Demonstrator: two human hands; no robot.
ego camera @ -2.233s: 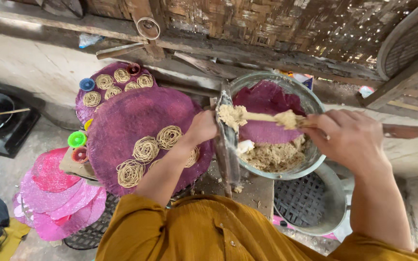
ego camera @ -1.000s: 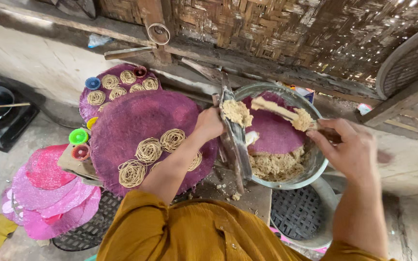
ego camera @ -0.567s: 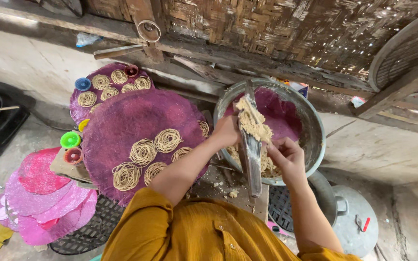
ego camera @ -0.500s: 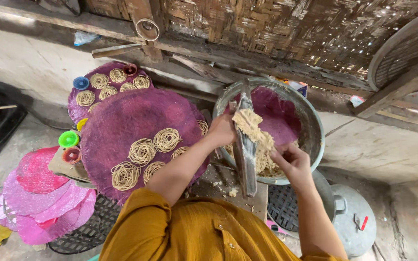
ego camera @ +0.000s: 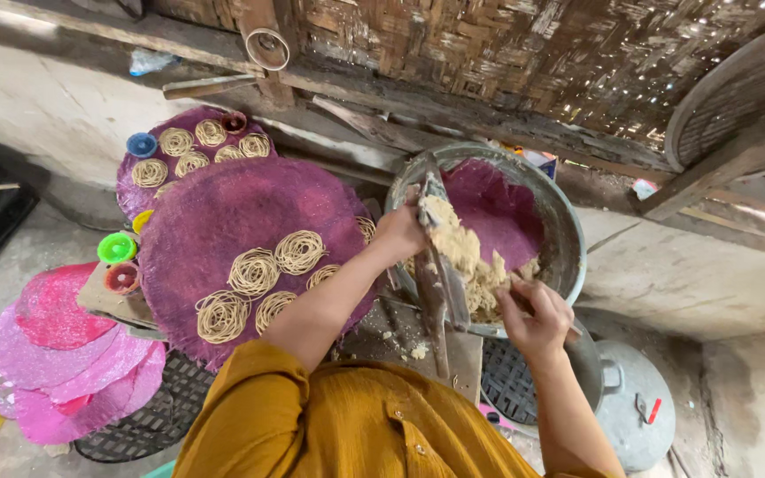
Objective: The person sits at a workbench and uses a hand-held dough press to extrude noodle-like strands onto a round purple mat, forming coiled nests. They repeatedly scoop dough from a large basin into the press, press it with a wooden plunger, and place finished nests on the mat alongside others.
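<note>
A stick handle is gripped in the closed right hand (ego camera: 537, 310) at the near rim of a metal basin (ego camera: 560, 221), where pale dough (ego camera: 467, 257) is heaped. Just beyond, the long press tool (ego camera: 436, 265) is clasped by the closed left hand (ego camera: 400, 232) at its upper end, dough packed against it. To the left of that hand, noodle coils (ego camera: 254, 270) are laid on a purple woven mat (ego camera: 232, 204). Dough could be spilled onto the crumb-strewn board below if the tilted tool slips.
</note>
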